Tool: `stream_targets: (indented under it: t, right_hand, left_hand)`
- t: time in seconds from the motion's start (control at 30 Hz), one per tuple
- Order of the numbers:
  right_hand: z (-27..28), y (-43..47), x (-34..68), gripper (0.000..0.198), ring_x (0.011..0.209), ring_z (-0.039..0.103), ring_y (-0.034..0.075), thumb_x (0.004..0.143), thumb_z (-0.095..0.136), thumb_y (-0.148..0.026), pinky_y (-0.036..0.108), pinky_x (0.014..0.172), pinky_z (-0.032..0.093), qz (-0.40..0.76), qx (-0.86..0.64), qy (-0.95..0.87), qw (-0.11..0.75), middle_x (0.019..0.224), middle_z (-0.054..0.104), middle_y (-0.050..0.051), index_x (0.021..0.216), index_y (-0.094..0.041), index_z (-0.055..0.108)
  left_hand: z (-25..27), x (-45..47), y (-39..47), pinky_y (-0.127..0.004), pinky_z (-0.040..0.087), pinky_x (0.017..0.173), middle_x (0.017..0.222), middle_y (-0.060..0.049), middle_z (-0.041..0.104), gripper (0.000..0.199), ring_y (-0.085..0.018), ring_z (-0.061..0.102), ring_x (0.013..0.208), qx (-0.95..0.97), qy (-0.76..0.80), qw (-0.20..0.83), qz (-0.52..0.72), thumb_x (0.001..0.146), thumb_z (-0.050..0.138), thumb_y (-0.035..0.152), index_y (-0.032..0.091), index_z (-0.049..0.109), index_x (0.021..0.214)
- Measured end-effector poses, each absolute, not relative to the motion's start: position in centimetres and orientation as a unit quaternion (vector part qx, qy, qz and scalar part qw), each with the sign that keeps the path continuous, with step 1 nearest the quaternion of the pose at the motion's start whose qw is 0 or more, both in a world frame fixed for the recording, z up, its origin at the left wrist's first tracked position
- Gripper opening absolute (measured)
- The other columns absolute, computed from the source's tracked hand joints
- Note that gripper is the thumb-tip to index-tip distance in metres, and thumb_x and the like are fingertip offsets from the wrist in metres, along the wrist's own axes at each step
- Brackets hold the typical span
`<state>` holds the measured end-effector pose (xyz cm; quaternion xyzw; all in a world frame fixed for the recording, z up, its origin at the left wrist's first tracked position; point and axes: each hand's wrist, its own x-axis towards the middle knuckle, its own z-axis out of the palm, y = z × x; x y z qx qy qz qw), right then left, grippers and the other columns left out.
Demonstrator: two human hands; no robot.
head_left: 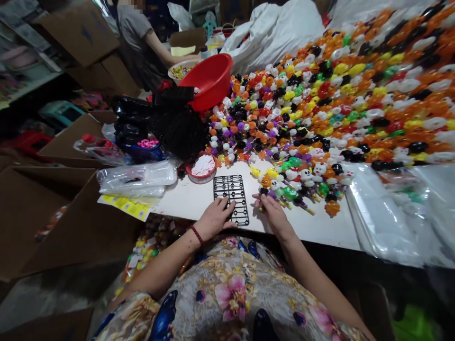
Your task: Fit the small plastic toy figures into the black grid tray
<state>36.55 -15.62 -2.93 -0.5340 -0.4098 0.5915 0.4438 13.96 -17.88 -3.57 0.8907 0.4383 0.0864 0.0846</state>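
So the left hand [216,218] is lying across the lower left part of a black plastic grid [231,185], which sits flat on the white tabletop [188,199] right in front of the person. Fingers are loosely bent over the bars, thumb held apart from them down by the near edge, so it's more of a resting hand than a real grip. The right hand [272,210] is just right of the grid, fingers curled and thumb close to them, right below a pumpkin-headed toy [266,181]. Something small and yellowish shows at those fingertips, but honestly I can't tell if it's pinched or just touched. Next to that hand there's a loose bunch of little figures in green, white, black and orange, and behind them a huge heap of colorful toys [295,113] spreads back and off to the right. Past the grid's far left corner is a small red basket [201,178] with white slips [203,165] in it. Clear plastic bags [138,176] lie on the left over a yellow-and-white sheet [126,207], with more plastic packaging [382,213] on the right. Farther back, a red basin [213,78] sits tilted near a person in a grey top [137,42].
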Motion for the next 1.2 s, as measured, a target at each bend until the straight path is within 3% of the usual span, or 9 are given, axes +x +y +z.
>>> stream_targets:
  t: [0.1, 0.2, 0.43, 0.6, 0.7, 0.8, 1.03, 1.2]
  right_hand:
    - [-2.3, -15.5, 36.1, 0.058, 0.053, 0.044, 0.01, 0.062, 0.07, -0.074, 0.025, 0.049, 0.035, 0.615, -0.517, -0.419, 0.422, 0.062, 0.058, -0.002, 0.084, -0.019, 0.068]
    - [-1.9, -15.4, 35.7, 0.054, 0.052, 0.045, 0.01, 0.061, 0.073, -0.07, 0.025, 0.049, 0.037, 0.619, -0.51, -0.447, 0.395, 0.063, 0.061, -0.002, 0.078, -0.02, 0.066]
    - [-2.0, -15.3, 35.1, 0.053, 0.051, 0.047, 0.011, 0.06, 0.078, -0.062, 0.025, 0.048, 0.04, 0.611, -0.531, -0.438, 0.392, 0.064, 0.062, -0.004, 0.09, -0.02, 0.067]
    - [-2.8, -15.4, 35.0, 0.055, 0.052, 0.049, 0.01, 0.059, 0.078, -0.062, 0.027, 0.05, 0.045, 0.638, -0.52, -0.413, 0.391, 0.08, 0.07, 0.001, 0.093, -0.021, 0.065]
    - [-3.1, -15.4, 35.1, 0.055, 0.051, 0.049, 0.01, 0.06, 0.077, -0.062, 0.026, 0.049, 0.046, 0.653, -0.513, -0.409, 0.379, 0.081, 0.071, 0.001, 0.094, -0.021, 0.063]
    - [-3.2, -15.3, 35.2, 0.054, 0.051, 0.051, 0.01, 0.061, 0.078, -0.061, 0.026, 0.05, 0.048, 0.665, -0.497, -0.409, 0.379, 0.082, 0.072, 0.001, 0.093, -0.022, 0.061]
    - [-3.3, -15.1, 34.9, 0.047, 0.049, 0.049, 0.011, 0.061, 0.078, -0.058, 0.027, 0.048, 0.044, 0.612, -0.545, -0.456, 0.348, 0.065, 0.064, -0.003, 0.083, -0.02, 0.061]
    - [-2.8, -14.5, 33.4, 0.036, 0.073, 0.062, 0.019, 0.065, 0.076, -0.052, 0.032, 0.069, 0.05, 0.553, -0.556, -0.512, 0.351, 0.073, 0.068, 0.001, 0.076, -0.02, 0.065]
  left_hand:
    - [-4.1, 17.1, -18.8, -0.046, 0.05, 0.091, 0.122, -0.025, 0.057, 0.08, -0.035, 0.055, 0.111, 0.87, 0.483, 0.063, 0.08, 0.079, 0.069, 0.058, 0.005, 0.047, 0.135]
    - [-4.7, 20.1, -19.2, -0.046, 0.051, 0.087, 0.114, -0.024, 0.059, 0.077, -0.035, 0.055, 0.107, 0.838, 0.534, 0.062, 0.094, 0.082, 0.065, 0.057, 0.004, 0.047, 0.134]
    - [-3.3, 22.2, -18.9, -0.044, 0.053, 0.083, 0.104, -0.017, 0.059, 0.051, -0.029, 0.059, 0.096, 0.814, 0.553, 0.127, 0.126, 0.089, 0.062, 0.045, 0.008, 0.052, 0.122]
    - [-2.3, 17.7, -19.3, -0.047, 0.052, 0.095, 0.114, -0.014, 0.058, 0.028, -0.028, 0.057, 0.109, 0.805, 0.53, 0.163, 0.21, 0.093, 0.056, 0.031, 0.018, 0.053, 0.117]
    - [-3.2, 14.2, -18.3, -0.053, 0.047, 0.105, 0.13, -0.017, 0.055, 0.038, -0.03, 0.052, 0.124, 0.804, 0.529, 0.134, 0.236, 0.09, 0.056, 0.022, 0.019, 0.051, 0.128]
    - [-4.6, 11.6, -16.9, -0.055, 0.044, 0.109, 0.14, -0.018, 0.051, 0.045, -0.031, 0.047, 0.132, 0.825, 0.494, 0.135, 0.24, 0.089, 0.057, 0.027, 0.019, 0.05, 0.133]
    - [-6.4, 10.2, -16.3, -0.051, 0.048, 0.104, 0.134, -0.016, 0.058, 0.036, -0.028, 0.054, 0.124, 0.813, 0.499, 0.162, 0.253, 0.091, 0.057, 0.032, 0.019, 0.059, 0.124]
    - [-6.5, 9.2, -15.3, -0.047, 0.048, 0.104, 0.127, -0.013, 0.063, 0.035, -0.024, 0.057, 0.119, 0.794, 0.499, 0.225, 0.266, 0.089, 0.056, 0.026, 0.019, 0.06, 0.124]
